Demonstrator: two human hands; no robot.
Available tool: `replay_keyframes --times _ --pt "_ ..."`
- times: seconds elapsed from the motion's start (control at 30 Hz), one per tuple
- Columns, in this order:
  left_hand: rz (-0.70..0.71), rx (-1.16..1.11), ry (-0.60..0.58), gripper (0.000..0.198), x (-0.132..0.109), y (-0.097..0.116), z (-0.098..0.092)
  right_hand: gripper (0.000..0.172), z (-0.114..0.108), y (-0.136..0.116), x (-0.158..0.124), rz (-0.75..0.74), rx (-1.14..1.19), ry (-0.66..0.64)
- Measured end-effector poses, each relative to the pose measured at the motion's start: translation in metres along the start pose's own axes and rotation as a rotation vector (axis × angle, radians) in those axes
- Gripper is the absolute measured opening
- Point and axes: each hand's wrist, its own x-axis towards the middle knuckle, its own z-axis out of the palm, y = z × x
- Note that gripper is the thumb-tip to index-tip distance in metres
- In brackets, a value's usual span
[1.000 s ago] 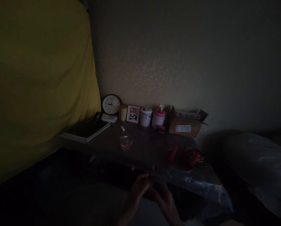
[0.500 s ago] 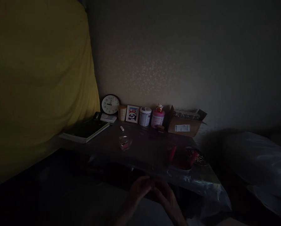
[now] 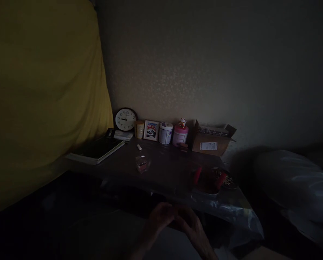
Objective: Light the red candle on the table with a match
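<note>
In dim light, my left hand [image 3: 160, 215] and my right hand [image 3: 189, 221] meet just in front of the table's near edge. Fingers of both are bent and closed together at the tips; whatever they pinch is too dark to make out. On the table [image 3: 161, 180] beyond them lies a small clear packet with a pinkish block [image 3: 141, 166]. To the right, two red upright pieces [image 3: 197, 175] stand at a dark tray, beside a round dish of thin sticks [image 3: 228, 181].
Along the wall stand a clock [image 3: 125, 119], yellow cup [image 3: 139, 129], panda picture [image 3: 151, 130], white tin [image 3: 166, 133], pink tin [image 3: 180, 136] and cardboard box [image 3: 211, 144]. A large book [image 3: 98, 151] lies at left, near a yellow curtain [image 3: 47, 79]. Clear plastic covers the table's edge.
The view has shifted slightly, so the table's things sit a little further left. The thin sticks in the dish look brighter. Both hands keep nearly the same pose.
</note>
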Motion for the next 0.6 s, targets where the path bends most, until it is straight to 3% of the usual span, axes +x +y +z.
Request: replay_keyframes --times 0.43,0.6 --pt "0.018 0.002 -0.016 0.034 0.0 -0.002 0.0 0.033 -0.001 0.004 0.001 -0.015 0.025 0.016" --pt "0.075 -0.358 -0.135 0.025 -0.005 -0.004 -0.002 0.037 -0.004 0.016 0.005 -0.039 0.101 0.215"
